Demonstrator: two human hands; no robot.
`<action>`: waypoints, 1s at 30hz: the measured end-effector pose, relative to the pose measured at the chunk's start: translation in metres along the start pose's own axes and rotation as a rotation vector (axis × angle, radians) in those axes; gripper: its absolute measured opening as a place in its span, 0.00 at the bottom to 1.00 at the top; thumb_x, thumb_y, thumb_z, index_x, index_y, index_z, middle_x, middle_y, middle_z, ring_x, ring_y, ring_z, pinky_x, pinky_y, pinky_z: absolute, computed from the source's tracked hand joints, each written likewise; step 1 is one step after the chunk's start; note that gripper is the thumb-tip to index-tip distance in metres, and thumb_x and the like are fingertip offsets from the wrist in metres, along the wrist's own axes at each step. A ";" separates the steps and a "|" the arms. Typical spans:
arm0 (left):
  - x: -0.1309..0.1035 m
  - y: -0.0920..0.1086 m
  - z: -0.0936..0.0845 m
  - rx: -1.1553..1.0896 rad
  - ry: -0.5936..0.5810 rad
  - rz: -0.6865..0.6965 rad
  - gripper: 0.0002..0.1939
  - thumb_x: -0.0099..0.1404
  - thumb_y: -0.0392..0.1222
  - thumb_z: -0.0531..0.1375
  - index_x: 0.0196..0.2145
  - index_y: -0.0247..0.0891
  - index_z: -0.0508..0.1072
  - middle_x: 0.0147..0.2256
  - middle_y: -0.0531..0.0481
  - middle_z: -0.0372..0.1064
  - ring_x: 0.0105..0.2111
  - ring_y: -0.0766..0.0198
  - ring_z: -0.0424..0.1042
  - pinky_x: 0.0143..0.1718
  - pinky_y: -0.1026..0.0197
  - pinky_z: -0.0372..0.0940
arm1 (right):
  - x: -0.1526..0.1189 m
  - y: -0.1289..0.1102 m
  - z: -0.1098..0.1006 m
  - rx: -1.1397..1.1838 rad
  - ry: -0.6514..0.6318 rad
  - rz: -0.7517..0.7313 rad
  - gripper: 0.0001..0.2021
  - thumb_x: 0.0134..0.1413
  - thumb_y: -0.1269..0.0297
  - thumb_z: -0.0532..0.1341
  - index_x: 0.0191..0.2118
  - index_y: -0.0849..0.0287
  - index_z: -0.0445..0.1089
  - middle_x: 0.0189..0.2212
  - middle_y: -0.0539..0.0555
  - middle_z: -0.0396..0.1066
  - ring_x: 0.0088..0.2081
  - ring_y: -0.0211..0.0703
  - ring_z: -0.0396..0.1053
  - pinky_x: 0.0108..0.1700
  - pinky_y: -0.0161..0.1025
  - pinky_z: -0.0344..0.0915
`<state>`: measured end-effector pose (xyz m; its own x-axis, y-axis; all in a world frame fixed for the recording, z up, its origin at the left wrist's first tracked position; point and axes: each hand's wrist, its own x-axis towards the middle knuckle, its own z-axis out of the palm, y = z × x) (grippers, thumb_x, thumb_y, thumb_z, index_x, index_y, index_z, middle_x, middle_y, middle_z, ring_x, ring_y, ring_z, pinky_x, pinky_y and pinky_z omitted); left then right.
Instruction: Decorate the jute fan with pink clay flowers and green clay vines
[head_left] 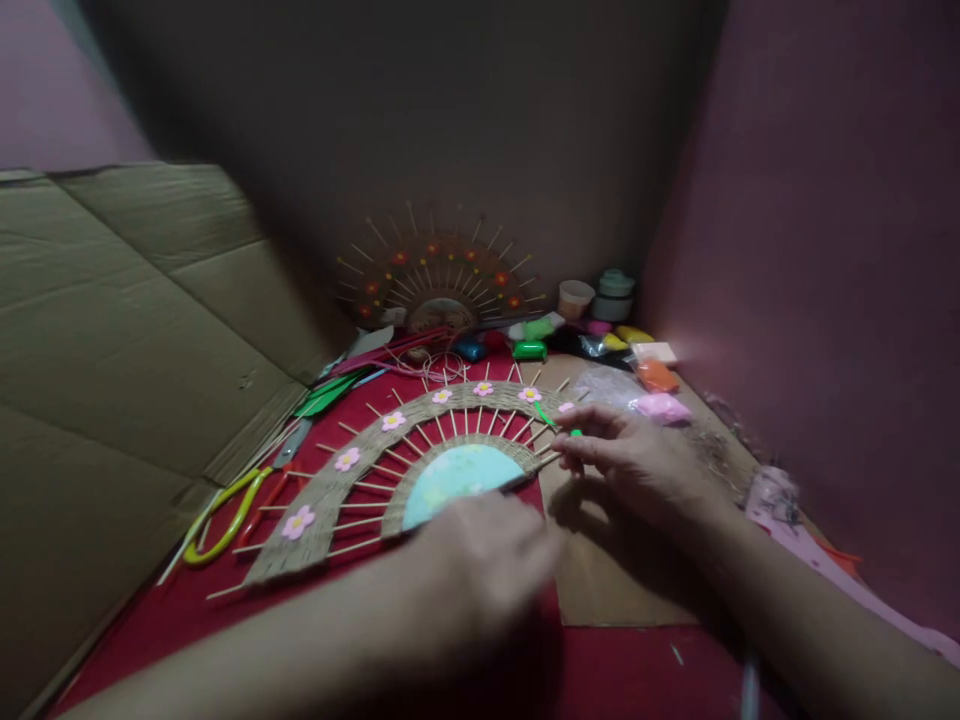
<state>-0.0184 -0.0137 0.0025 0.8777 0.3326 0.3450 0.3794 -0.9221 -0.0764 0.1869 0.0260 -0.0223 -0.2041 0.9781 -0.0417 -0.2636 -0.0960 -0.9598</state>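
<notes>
A woven half-round fan [339, 478] of twine and thin sticks lies on red cloth, with a light blue half-circle [465, 475] at its centre. Pink flowers with yellow middles [347, 459] are spaced along its band. My right hand [626, 460] is at the fan's right end, fingers closed around a bit of green modelling clay [576, 434]. A thin green clay strip [545, 414] shows at its fingertips, beside a pink flower. My left hand [487, 565] is smeared by motion in front of the blue half-circle; its fingers cannot be made out.
Yellow-handled scissors [232, 515] lie left of the fan, beside a tall cardboard panel [135, 370]. A second flowered fan [442, 270] leans on the back wall. Packets of coloured clay [660, 408], a cup [576, 298] and a lidded jar [613, 295] stand behind a cardboard sheet [622, 575].
</notes>
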 end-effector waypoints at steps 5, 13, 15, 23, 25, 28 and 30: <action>0.012 0.043 0.039 -0.026 -0.040 0.256 0.07 0.64 0.35 0.51 0.34 0.31 0.67 0.26 0.50 0.61 0.23 0.63 0.60 0.22 0.58 0.54 | 0.003 0.000 -0.007 0.094 0.041 -0.094 0.13 0.44 0.54 0.66 0.27 0.58 0.69 0.16 0.47 0.67 0.16 0.32 0.60 0.17 0.31 0.53; 0.011 0.031 0.058 -0.195 -0.074 0.166 0.06 0.66 0.35 0.50 0.38 0.33 0.66 0.30 0.50 0.62 0.26 0.63 0.60 0.23 0.59 0.57 | 0.004 -0.014 -0.012 0.175 0.079 -0.220 0.07 0.38 0.65 0.70 0.24 0.57 0.72 0.19 0.46 0.64 0.21 0.30 0.59 0.21 0.30 0.54; 0.011 0.031 0.058 -0.203 -0.090 0.169 0.07 0.66 0.35 0.49 0.38 0.33 0.66 0.31 0.50 0.62 0.26 0.63 0.60 0.24 0.59 0.58 | 0.003 -0.016 -0.014 0.160 0.087 -0.217 0.07 0.40 0.65 0.69 0.30 0.55 0.75 0.24 0.48 0.69 0.24 0.32 0.64 0.24 0.31 0.59; 0.013 0.030 0.056 -0.190 -0.099 0.196 0.06 0.66 0.35 0.49 0.37 0.33 0.65 0.31 0.49 0.61 0.26 0.62 0.60 0.24 0.59 0.60 | 0.003 -0.012 -0.021 0.132 0.044 -0.266 0.05 0.49 0.61 0.64 0.32 0.55 0.73 0.23 0.47 0.67 0.23 0.32 0.63 0.22 0.31 0.58; 0.013 0.030 0.058 -0.191 -0.092 0.197 0.06 0.67 0.35 0.49 0.37 0.34 0.65 0.31 0.49 0.61 0.25 0.63 0.60 0.23 0.59 0.60 | 0.002 -0.013 -0.020 0.133 0.026 -0.267 0.04 0.45 0.66 0.67 0.29 0.55 0.71 0.24 0.46 0.67 0.23 0.31 0.63 0.23 0.30 0.58; 0.013 0.030 0.059 -0.199 -0.080 0.201 0.07 0.67 0.35 0.49 0.37 0.33 0.65 0.30 0.49 0.61 0.25 0.63 0.60 0.23 0.59 0.60 | 0.000 -0.015 -0.018 0.126 0.026 -0.242 0.07 0.41 0.71 0.68 0.28 0.55 0.70 0.25 0.45 0.68 0.25 0.31 0.65 0.25 0.30 0.60; 0.013 0.029 0.058 -0.204 -0.071 0.206 0.08 0.67 0.35 0.48 0.37 0.33 0.66 0.30 0.49 0.61 0.25 0.63 0.60 0.24 0.59 0.59 | -0.001 -0.016 -0.016 0.118 0.034 -0.212 0.06 0.43 0.67 0.67 0.31 0.55 0.72 0.27 0.47 0.70 0.25 0.32 0.67 0.25 0.30 0.61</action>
<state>0.0207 -0.0246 -0.0495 0.9511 0.1409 0.2747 0.1309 -0.9899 0.0545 0.2062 0.0292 -0.0117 -0.1009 0.9841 0.1459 -0.4060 0.0932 -0.9091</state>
